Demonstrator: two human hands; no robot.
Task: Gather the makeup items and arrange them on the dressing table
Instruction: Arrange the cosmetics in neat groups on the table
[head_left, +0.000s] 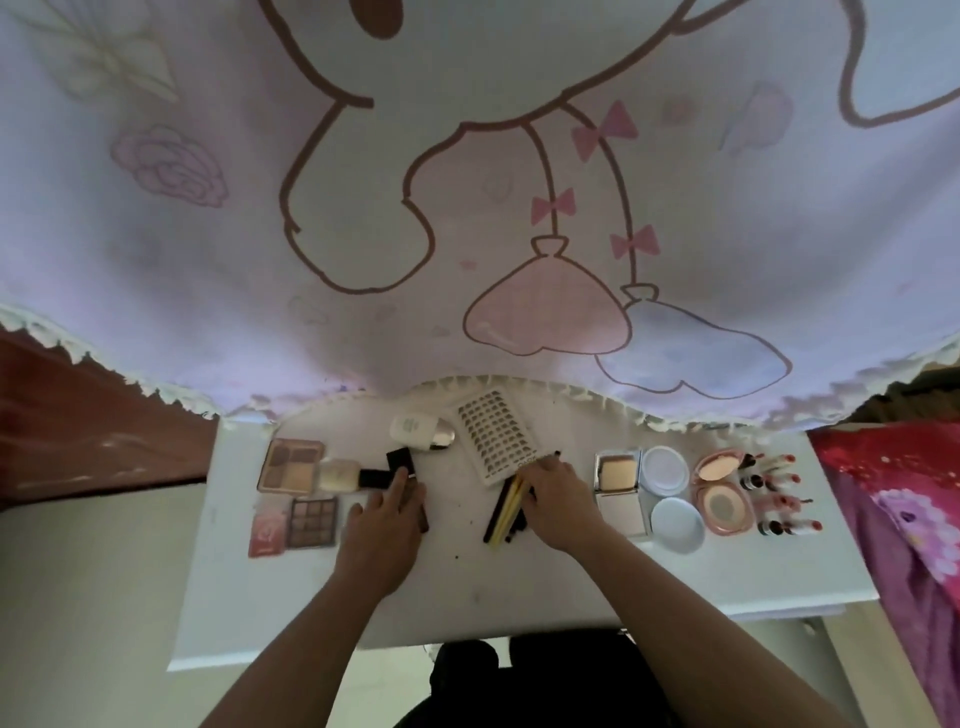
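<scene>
On the white dressing table (467, 587), my left hand (384, 525) lies flat over a dark brown case (422, 512), its fingertips touching a black box (400, 460). My right hand (558, 499) grips a bundle of yellow and black pencils and brushes (503, 512) at the table's middle. Left of my hands lie a pink eyeshadow palette (292, 464), a brown palette (312, 522), a pink packet (267, 530) and a cream bottle (343, 475). A white tube (421, 430) and a lash tray (497, 435) sit at the back.
To the right stand a square powder compact (617, 486), two pale blue round lids (670, 499), an open pink compact (722, 491) and several lipsticks (779, 493). A cartoon-print curtain (467, 208) hangs over the table's back edge. A red patterned bed cover (904, 499) borders the right.
</scene>
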